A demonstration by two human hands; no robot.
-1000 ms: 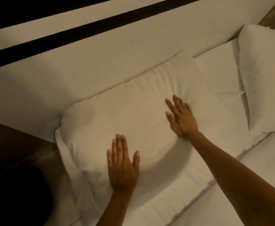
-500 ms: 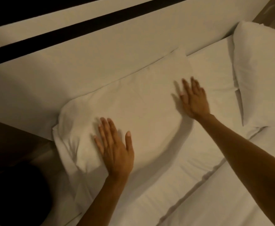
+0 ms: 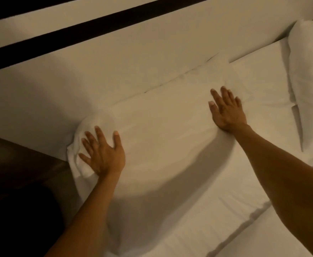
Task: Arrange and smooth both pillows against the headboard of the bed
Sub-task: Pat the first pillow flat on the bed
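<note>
White cotton fills most of what I see: the near pillow (image 3: 161, 138) lies flat on the bed (image 3: 263, 238), its long back edge pressed against the pale headboard (image 3: 115, 75), with one corner bunched up at the bed's left edge. My left hand (image 3: 103, 154) rests palm down on that bunched left end, fingers (image 3: 100, 135) spread wide and flat, gripping nothing. My right hand (image 3: 226, 110) is laid palm down near the pillow's right end, fingers (image 3: 224, 95) splayed and pointing toward the headboard, also holding nothing; the cloth dips and creases a little under its heel. Both forearms reach in from the bottom of the view and throw a broad curved shadow across the front half of the pillow. Further right, the second pillow (image 3: 311, 93) stands tilted with its top against the headboard at the far right edge of the view, well apart from my right hand, with a strip of bare sheet (image 3: 259, 71) between the two pillows. A dark band (image 3: 96, 26) runs along the headboard above. At the lower left, beside the bed, there is a dark wooden surface (image 3: 22, 164), too dim for me to make out more.
</note>
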